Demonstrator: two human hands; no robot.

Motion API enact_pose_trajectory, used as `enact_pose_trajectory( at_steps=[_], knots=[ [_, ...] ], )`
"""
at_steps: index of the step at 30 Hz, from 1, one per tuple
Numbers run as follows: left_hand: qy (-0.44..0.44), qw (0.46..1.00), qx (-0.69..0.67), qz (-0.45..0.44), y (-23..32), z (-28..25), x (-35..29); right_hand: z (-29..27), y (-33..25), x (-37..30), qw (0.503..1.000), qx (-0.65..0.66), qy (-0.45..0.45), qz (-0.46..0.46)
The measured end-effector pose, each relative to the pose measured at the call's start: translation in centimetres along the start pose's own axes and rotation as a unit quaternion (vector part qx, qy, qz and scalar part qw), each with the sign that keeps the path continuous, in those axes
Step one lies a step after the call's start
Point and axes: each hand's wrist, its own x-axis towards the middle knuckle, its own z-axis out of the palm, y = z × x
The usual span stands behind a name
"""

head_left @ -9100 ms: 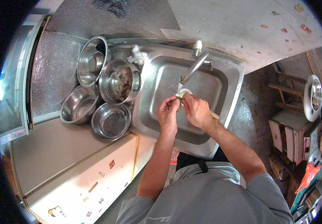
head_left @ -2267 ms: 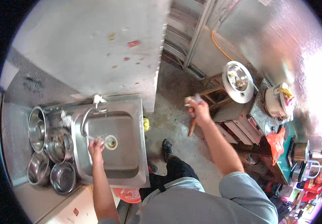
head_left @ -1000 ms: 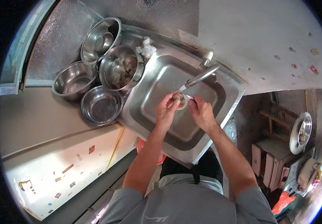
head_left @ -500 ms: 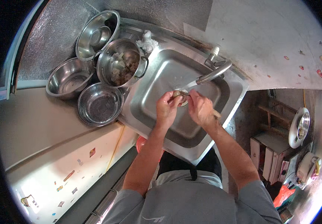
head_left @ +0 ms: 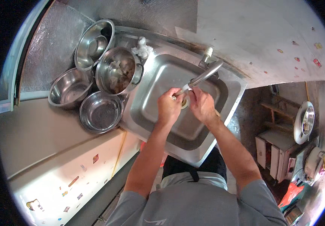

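Note:
Both my hands are close together over the sink [head_left: 158,109], just under the faucet [head_left: 207,74]. Water runs from its spout in a white stream [head_left: 186,87] beside my fingers. The fingers of my left hand [head_left: 170,107] are closed on a small pale-brown piece of food [head_left: 174,97], mostly hidden by the fingers. My right hand [head_left: 203,106] is closed round a thin tool, whose pale handle end [head_left: 217,113] shows by the wrist; its working end is hidden near the left fingertips. The round drain [head_left: 184,104] shows between the hands.
Left of the sink stands a two-handled steel pot [head_left: 136,77] holding pale and brownish food pieces. Steel bowls [head_left: 68,88] and a steel basin [head_left: 101,113] crowd around it. A crumpled white cloth [head_left: 142,48] lies at the sink's back-left corner. A low cabinet [head_left: 279,145] stands right.
Both hands have shifted slightly up toward the spout, bringing the food piece closer to the water. My left hand has turned, so less of the piece shows. The whole view has shifted slightly.

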Motion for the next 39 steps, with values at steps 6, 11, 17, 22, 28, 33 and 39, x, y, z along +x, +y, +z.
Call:
enact_pose_trajectory(
  at_steps=[6, 11, 17, 22, 28, 33, 39],
  knots=[
    [-0.039, 0.997, -0.069, -0.014, -1.6, 0.6, 0.7, -0.1, 2.3, 1.1, 0.999, 0.012, 0.04, 0.02],
    [-0.034, 0.99, -0.135, 0.001, -4.1, 0.8, 0.8, -1.5, 3.5, 1.4, 0.99, 0.091, 0.103, 0.045],
    [-0.068, 0.982, -0.149, -0.09, -3.5, 0.7, 0.1, -2.9, 5.0, 2.6, 0.991, 0.075, 0.102, 0.052],
    [-0.043, 0.985, -0.162, -0.044, -4.7, 0.7, -0.2, -2.6, 5.1, 2.9, 0.986, 0.102, 0.13, 0.023],
    [-0.037, 0.981, -0.188, -0.021, -4.6, 0.6, 0.3, -3.2, 4.8, 3.4, 0.989, 0.093, 0.106, 0.052],
    [-0.063, 0.968, -0.226, -0.095, -2.5, 0.1, 0.0, -3.5, 4.1, 3.2, 0.988, 0.088, 0.105, 0.067],
    [-0.075, 0.97, -0.229, -0.006, -3.6, 0.1, 0.7, -3.4, 4.0, 3.3, 0.989, 0.072, 0.108, 0.074]
  ],
)
